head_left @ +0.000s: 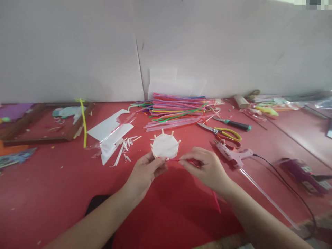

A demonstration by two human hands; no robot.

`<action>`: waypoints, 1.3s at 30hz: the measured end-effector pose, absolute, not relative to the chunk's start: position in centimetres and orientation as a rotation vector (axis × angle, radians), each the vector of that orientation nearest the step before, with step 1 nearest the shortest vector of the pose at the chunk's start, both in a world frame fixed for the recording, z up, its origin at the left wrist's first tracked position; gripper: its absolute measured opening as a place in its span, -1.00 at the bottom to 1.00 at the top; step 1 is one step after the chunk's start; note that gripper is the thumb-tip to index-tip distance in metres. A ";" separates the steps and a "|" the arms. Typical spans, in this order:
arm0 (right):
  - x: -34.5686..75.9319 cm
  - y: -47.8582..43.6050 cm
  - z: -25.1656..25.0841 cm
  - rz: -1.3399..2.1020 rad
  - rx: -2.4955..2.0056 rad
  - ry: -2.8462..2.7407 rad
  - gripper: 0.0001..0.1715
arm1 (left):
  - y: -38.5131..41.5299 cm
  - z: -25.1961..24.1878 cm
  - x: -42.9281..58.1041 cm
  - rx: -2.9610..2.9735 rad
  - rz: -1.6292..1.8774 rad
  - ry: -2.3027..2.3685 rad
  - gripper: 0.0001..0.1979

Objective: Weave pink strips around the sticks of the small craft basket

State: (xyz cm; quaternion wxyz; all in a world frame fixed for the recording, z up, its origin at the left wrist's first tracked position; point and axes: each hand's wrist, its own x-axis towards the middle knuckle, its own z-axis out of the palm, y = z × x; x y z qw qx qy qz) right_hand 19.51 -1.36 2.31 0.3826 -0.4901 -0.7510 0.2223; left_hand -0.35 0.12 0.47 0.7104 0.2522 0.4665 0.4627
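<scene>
While your left hand (145, 169) pinches the white disc (165, 146) by its near edge, short sticks (162, 131) ringing its rim, your right hand (206, 166) grips a red pipe cleaner (175, 159) that runs to that edge. You have the disc over the red table (166, 214), nearer you than the colourful bundle (178, 108), with the glue gun (234, 155) just right of your right hand.
</scene>
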 end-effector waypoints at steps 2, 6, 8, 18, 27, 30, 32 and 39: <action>19.4 -1.5 2.4 0.558 -1.209 -1.963 -0.90 | 0.1 0.7 -0.3 0.525 1.026 1.026 -0.80; 18.9 -2.0 2.2 0.494 -1.111 -2.058 -0.88 | 0.2 1.1 -0.3 0.466 1.016 1.030 -0.78; 18.7 -2.2 2.0 0.429 -1.092 -2.057 -0.87 | 0.1 1.2 -0.2 0.457 1.016 1.034 -0.78; 18.4 -2.2 1.4 0.159 -1.044 -2.124 -0.74 | 0.0 0.8 -0.3 0.521 1.010 1.033 -0.81; 17.9 -2.7 1.1 0.134 -1.082 -2.072 -0.78 | -0.1 0.9 0.0 0.546 0.980 0.996 -0.79; 17.8 -2.8 1.1 0.185 -1.090 -2.072 -0.77 | -0.1 1.0 0.0 0.543 0.985 0.996 -0.80; 17.7 -2.8 1.1 0.209 -1.102 -2.052 -0.78 | -0.1 1.0 0.0 0.546 0.987 0.999 -0.80; 17.5 -2.8 1.2 0.359 -1.263 -1.777 -0.96 | -0.3 0.7 0.0 0.588 0.986 0.981 -0.81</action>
